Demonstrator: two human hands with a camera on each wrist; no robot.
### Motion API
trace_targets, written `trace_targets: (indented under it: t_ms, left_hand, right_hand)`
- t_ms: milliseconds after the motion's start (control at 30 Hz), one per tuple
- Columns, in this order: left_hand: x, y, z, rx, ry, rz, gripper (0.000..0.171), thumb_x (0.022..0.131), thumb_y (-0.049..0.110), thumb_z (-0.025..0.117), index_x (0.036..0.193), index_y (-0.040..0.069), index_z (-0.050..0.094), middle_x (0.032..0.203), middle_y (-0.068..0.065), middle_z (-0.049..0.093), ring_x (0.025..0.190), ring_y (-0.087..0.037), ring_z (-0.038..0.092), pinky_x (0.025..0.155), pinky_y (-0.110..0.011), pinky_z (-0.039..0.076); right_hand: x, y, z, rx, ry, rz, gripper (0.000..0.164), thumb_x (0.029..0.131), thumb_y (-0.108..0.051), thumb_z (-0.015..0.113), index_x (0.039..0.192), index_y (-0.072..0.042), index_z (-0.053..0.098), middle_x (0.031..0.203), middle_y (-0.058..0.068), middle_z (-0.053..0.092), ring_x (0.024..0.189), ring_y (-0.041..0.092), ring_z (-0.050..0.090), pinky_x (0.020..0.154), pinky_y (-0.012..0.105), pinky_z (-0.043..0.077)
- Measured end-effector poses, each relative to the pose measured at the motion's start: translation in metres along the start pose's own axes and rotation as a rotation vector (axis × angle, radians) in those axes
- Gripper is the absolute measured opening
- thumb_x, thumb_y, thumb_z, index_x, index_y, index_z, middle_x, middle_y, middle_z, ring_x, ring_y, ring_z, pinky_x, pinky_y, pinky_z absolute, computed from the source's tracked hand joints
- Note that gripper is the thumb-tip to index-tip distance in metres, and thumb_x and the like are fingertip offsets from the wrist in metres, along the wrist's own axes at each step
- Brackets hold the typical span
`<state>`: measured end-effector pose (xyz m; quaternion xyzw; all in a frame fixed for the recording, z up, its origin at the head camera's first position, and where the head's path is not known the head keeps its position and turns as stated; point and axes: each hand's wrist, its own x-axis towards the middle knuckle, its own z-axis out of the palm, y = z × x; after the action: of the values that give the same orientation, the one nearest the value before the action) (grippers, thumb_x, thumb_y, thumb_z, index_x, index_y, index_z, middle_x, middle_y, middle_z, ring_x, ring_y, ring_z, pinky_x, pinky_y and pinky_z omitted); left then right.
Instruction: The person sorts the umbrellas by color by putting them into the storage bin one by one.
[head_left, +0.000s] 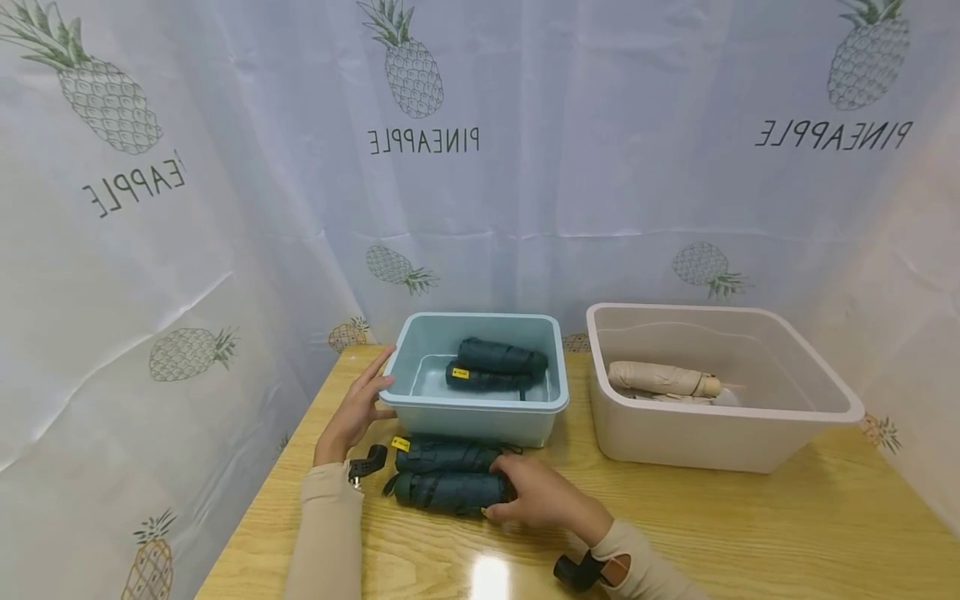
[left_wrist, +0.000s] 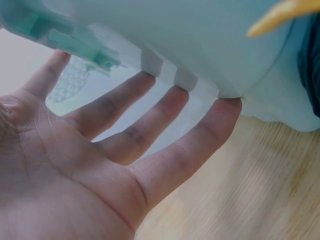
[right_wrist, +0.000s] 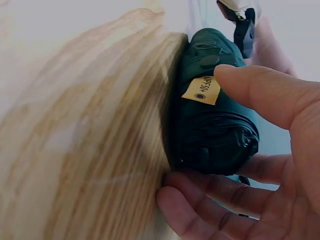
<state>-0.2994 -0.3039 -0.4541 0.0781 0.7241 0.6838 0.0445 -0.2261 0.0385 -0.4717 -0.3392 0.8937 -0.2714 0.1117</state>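
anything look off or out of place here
Nothing looks spilled or damaged. One oddity: on the white pineapple-print fabric curtain behind the yellowish wooden table, the black PINEAPPLE lettering reads mirrored, perhaps seen from its back.

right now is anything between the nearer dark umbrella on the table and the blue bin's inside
Yes: a second umbrella lies between the nearer umbrella and the blue bin, whose front wall also stands between.

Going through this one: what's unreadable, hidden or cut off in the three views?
- Head: floor of the pale box, mostly hidden by its front wall and the beige umbrella.
- Head: lettering on the blue box's inside tag, too small.
- Left wrist: dark umbrella, cut off by right edge.
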Motion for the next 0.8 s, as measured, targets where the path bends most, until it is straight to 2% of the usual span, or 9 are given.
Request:
trace_targets:
  t_ms: [367, 533, 800]
  left_hand:
    - [0.0004, 0.0002, 0.0, -0.005, -0.004, 0.007, 0.062, 0.107, 0.028, 0.045, 0.164, 0.034, 0.022, 0.173, -0.004, 0.01, 0.15, -0.049, 0.03, 0.101, -0.075, 0.043]
    - [0.0012, -0.0013, -0.0012, -0.012, -0.007, 0.008, 0.063, 0.107, 0.028, 0.046, 0.165, 0.033, 0.021, 0.173, -0.004, 0.01, 0.15, -0.049, 0.029, 0.101, -0.075, 0.042]
    - [0.002, -0.0015, -0.0011, -0.01, -0.008, 0.011, 0.063, 0.107, 0.029, 0.047, 0.164, 0.033, 0.022, 0.173, -0.005, 0.01, 0.151, -0.049, 0.029, 0.101, -0.075, 0.042]
  right_hand:
    - [0.0025, -0.0001, 0.008, -0.066, -0.021, 0.02, 0.06, 0.086, -0.048, 0.078, 0.133, -0.012, 0.065, 0.138, 0.013, 0.062, 0.127, 0.036, 0.06, 0.101, 0.049, 0.052]
    - [0.0037, 0.0012, 0.0093, -0.074, -0.024, 0.006, 0.059, 0.087, -0.052, 0.076, 0.132, -0.014, 0.065, 0.132, 0.008, 0.064, 0.121, 0.031, 0.064, 0.096, 0.045, 0.054]
    - [0.0034, 0.0029, 0.0066, -0.082, -0.032, -0.02, 0.053, 0.087, -0.053, 0.075, 0.125, -0.017, 0.067, 0.119, 0.0, 0.066, 0.097, 0.012, 0.062, 0.079, 0.031, 0.052]
